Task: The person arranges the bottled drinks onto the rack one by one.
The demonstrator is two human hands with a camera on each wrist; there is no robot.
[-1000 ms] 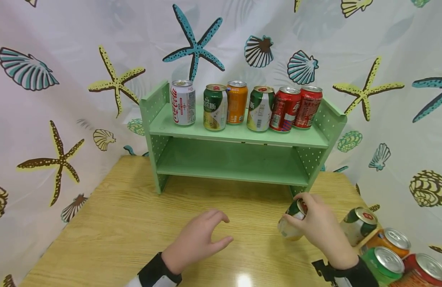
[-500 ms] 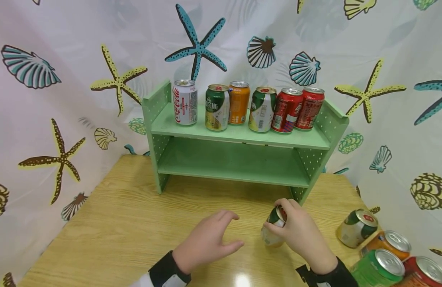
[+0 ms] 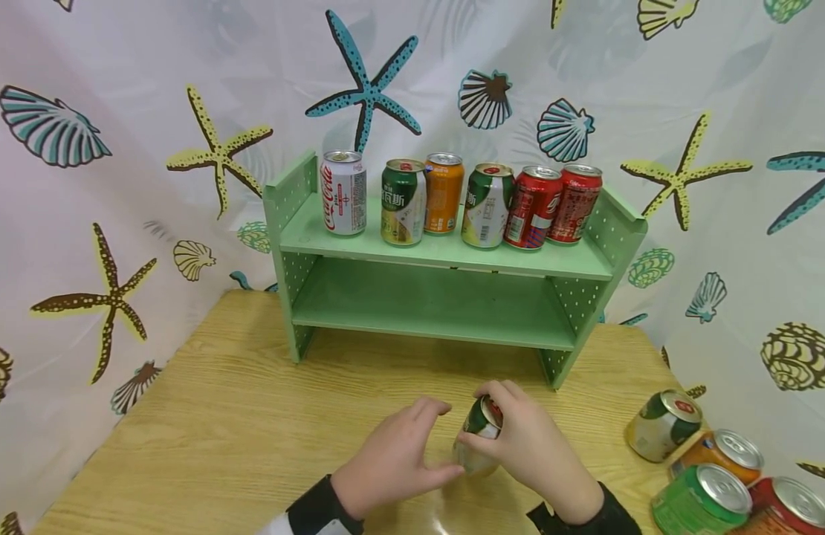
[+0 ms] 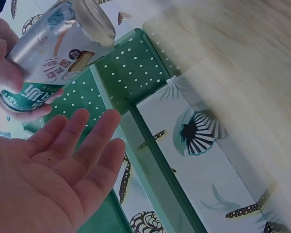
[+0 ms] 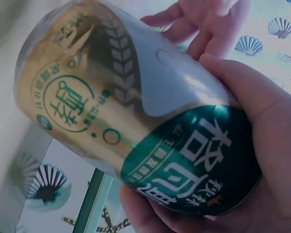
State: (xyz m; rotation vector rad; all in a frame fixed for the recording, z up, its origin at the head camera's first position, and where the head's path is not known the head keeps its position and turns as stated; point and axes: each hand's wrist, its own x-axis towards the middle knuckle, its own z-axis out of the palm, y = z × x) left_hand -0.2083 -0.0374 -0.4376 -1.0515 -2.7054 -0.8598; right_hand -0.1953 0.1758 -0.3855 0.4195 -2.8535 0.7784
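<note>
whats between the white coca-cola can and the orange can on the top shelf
In the head view, a green-and-gold can stands between the white Coca-Cola can and the orange can, slightly further forward.

Behind the green shelf [image 3: 426,293] I see white cloth [image 3: 279,52] patterned with blue, yellow and brown starfish; straight before the shelf, a can [image 5: 131,111] shows green, white and gold.

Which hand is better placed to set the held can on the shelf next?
Likely the right hand: its grip is around the can, near its top. The left hand is close by but holds nothing.
</note>
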